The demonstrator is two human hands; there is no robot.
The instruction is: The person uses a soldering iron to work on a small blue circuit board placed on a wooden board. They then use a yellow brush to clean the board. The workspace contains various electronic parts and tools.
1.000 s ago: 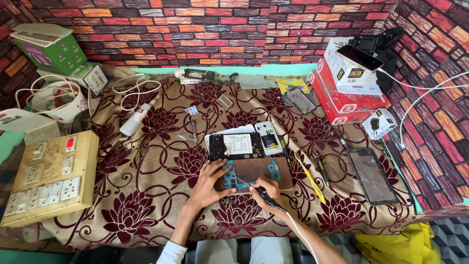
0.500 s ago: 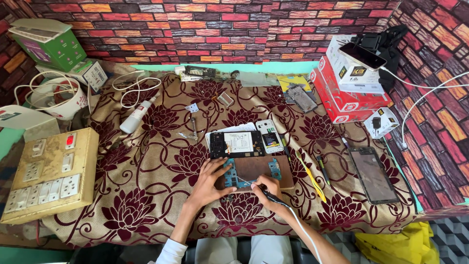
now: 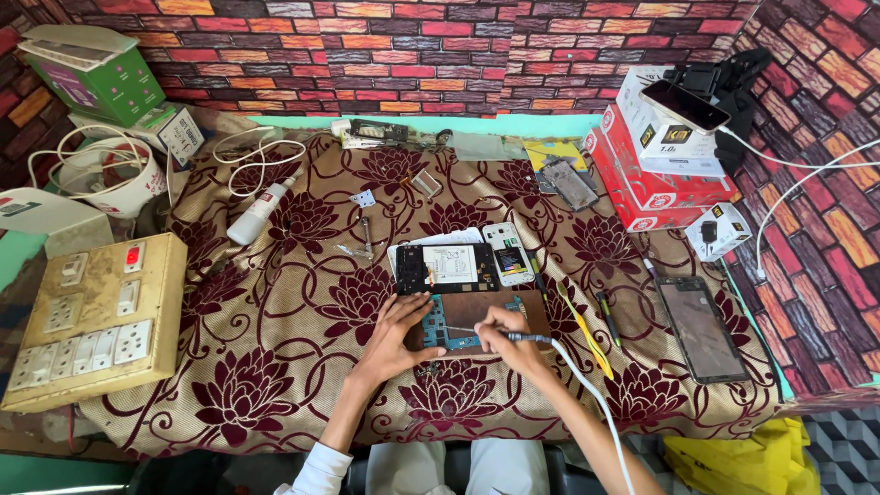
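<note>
Near the front edge of the worktop (image 3: 275, 367), roughly at its middle, a blue circuit board (image 3: 456, 324) lies on a small brown mat (image 3: 527, 312). The left hand (image 3: 396, 332) rests spread on the board's left end, fingers pressing it flat rather than closed around it. The right hand (image 3: 507, 337) is clenched in a pen grip around a thin corded tool (image 3: 532, 338), whose tip points at the middle of the board; its white cable (image 3: 587, 394) trails off toward the person's lap.

Just behind the mat sits an opened phone body (image 3: 446, 268) with its inside exposed, and beside that a white phone part (image 3: 509, 253). A detached dark screen panel (image 3: 702, 328) lies well apart toward the right edge.

Judging by this, disassembly looks finished: the board is out of the housing and the screen is off. Work on the board itself appears to be in progress, and nothing is reassembled yet. Whether any joint on the board is already done is too small to tell.
</note>
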